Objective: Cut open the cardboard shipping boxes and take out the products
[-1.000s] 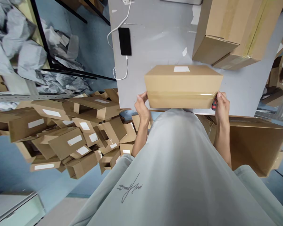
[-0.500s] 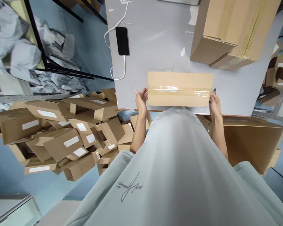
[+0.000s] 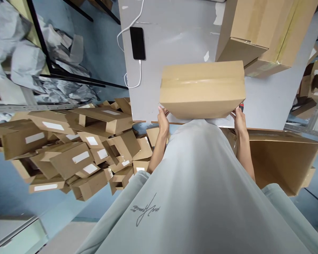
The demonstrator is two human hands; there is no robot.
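A long cardboard box [image 3: 201,90] with a tape strip along its upper face is tilted in front of me, over the near edge of the table. My left hand [image 3: 163,121] grips its lower left corner, fingertips partly hidden under the box. At the lower right corner, my right hand [image 3: 239,121] is closed on the box in the same way. A small red and black object [image 3: 241,106] pokes out by the right fingers; its kind is too small to make out.
The grey table [image 3: 180,38] bears a phone [image 3: 137,43] on a white cable and large cartons [image 3: 265,31] at the right. Many small boxes [image 3: 69,160] are heaped at lower left. A big open carton [image 3: 283,162] stands at right, and grey bags [image 3: 29,63] fill the left shelf.
The box has tipped so its near long side now shows, and it looks larger and higher in view. Both hands have shifted to its lower corners, the left slightly inward.
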